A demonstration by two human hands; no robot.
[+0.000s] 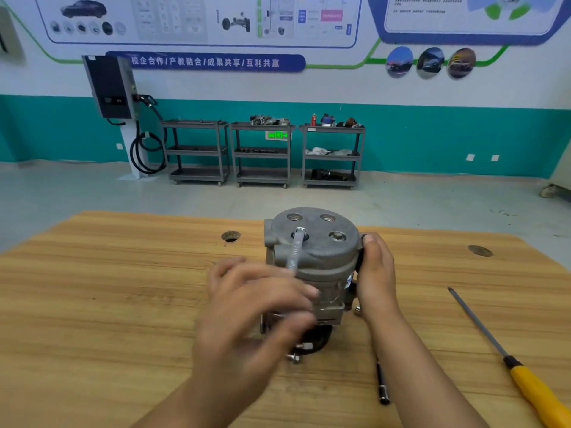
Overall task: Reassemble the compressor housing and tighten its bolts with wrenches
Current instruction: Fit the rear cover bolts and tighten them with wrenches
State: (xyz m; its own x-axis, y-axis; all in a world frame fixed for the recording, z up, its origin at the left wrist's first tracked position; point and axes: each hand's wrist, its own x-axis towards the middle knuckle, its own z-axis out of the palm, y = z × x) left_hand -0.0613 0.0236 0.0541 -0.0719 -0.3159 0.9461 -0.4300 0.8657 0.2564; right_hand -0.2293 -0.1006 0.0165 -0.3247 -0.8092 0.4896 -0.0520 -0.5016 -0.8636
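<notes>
WORKSHOP BENCH: The compressor housing (324, 257) stands upright near the middle of the wooden table (123, 273), its round cover facing up. My right hand (377, 273) clasps its right flank, thumb hooked over the cover's rim. My left hand (256, 304), blurred, curls its fingers about the lower end of the wrench (295, 251), whose ring sits on a bolt at the cover's left.

A seated bolt (337, 236) shows to the right of it. Two holes on the far side look empty, though I cannot be sure.

I judge the step to be tightening this bolt. I want the ring fully down over the head, the pull level with the cover, and the right hand bracing against the turn so the tall body neither tips nor walks.

Loose bolts (296, 356) lie at the base on my side, with a slim black tool (381, 384) just right of them, so my swing should pass above them. The yellow-handled tool (537, 393) lies well apart on the right. The table's left half gives open room, and its far edge runs just behind the housing.
</notes>
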